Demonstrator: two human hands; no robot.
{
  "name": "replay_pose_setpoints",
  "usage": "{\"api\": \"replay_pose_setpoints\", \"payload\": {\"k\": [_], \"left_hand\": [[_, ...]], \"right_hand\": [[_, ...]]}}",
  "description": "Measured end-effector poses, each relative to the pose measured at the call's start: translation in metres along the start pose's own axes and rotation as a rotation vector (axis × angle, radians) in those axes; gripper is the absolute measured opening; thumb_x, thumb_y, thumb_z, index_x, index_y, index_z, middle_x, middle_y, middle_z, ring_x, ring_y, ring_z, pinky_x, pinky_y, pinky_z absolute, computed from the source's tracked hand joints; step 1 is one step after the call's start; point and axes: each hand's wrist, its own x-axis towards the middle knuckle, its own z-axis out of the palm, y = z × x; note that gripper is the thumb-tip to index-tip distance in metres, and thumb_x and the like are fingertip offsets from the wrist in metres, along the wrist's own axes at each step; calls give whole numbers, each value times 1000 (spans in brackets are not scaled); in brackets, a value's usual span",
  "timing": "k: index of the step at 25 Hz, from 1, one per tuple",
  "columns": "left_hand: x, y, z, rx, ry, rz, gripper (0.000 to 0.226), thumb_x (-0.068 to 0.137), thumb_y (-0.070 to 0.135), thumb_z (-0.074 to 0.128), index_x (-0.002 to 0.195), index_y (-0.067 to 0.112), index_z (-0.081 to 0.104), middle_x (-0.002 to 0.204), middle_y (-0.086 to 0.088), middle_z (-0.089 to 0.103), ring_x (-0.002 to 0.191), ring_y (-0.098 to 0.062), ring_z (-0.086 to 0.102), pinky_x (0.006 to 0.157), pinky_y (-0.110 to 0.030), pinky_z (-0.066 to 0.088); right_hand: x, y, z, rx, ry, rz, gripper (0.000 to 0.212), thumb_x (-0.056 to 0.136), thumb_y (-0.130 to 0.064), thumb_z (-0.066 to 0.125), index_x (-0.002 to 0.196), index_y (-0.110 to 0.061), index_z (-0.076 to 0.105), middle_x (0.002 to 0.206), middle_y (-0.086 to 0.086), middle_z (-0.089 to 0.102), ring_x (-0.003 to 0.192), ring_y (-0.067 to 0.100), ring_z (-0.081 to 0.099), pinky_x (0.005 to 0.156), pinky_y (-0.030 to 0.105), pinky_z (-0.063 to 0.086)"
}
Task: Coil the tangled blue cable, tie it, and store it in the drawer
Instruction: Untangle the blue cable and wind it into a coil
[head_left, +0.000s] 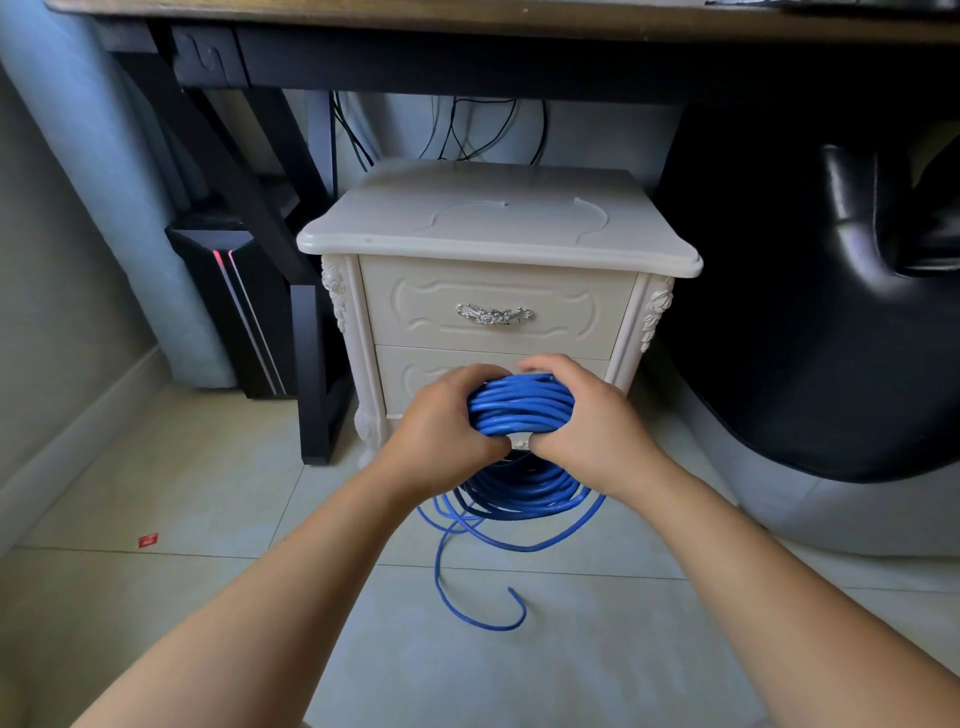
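While the blue cable (519, 408) hangs coiled just in front of the nightstand (498, 218), head view shows the left hand (441, 421) and right hand (587, 415) both curled tight round the top of the bundle. Lower loops sag below the hands; the loose tail (470, 605) lies on the near floor. Both drawers look closed, no tie visible. The cable likely is springy, bulky rather than heavy, and loops will fan out if released. Best hold: clamp across the whole bundle at the top.
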Motion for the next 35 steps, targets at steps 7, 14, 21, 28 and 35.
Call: {"api": "replay_pose_setpoints", "payload": {"k": [7, 14, 21, 28, 35], "left_hand": [[2, 9, -6, -441, 153, -165, 46, 71, -10, 61, 102, 22, 70, 70, 10, 66, 59, -6, 57, 59, -18, 46], [8, 4, -4, -911, 276, -405, 23, 66, 1, 62, 88, 8, 62, 77, -12, 54, 75, -28, 54, 73, -41, 46], [-1, 0, 2, -792, 54, -398, 23, 84, 12, 71, 105, 9, 63, 90, -14, 68, 89, -30, 68, 89, -44, 54], [2, 3, -9, -156, 93, -21, 84, 77, 29, 80, 145, 42, 33, 135, 19, 48, 117, 6, 51, 94, -14, 41], [-2, 1, -2, 24, 19, 84, 59, 72, 8, 71, 126, 26, 55, 102, 12, 65, 88, -3, 60, 74, -7, 44]], "right_hand": [[3, -2, -5, 359, 152, 45, 66, 72, -18, 82, 126, -42, 54, 110, -20, 66, 96, -4, 64, 85, 16, 49], [2, 3, 25, 886, 215, 241, 52, 70, -16, 80, 118, -17, 59, 101, 4, 71, 101, 27, 69, 98, 51, 51], [7, 5, 18, 928, 287, 374, 43, 56, -4, 67, 98, -8, 59, 85, 17, 61, 89, 39, 66, 92, 61, 51], [4, -7, 0, 269, 253, 131, 47, 69, 1, 67, 101, -31, 57, 84, -15, 61, 74, 8, 58, 65, 16, 46], [-5, -10, 7, -117, 97, -89, 58, 72, -4, 64, 122, -31, 55, 113, -14, 60, 97, 13, 56, 81, 23, 41]]}}
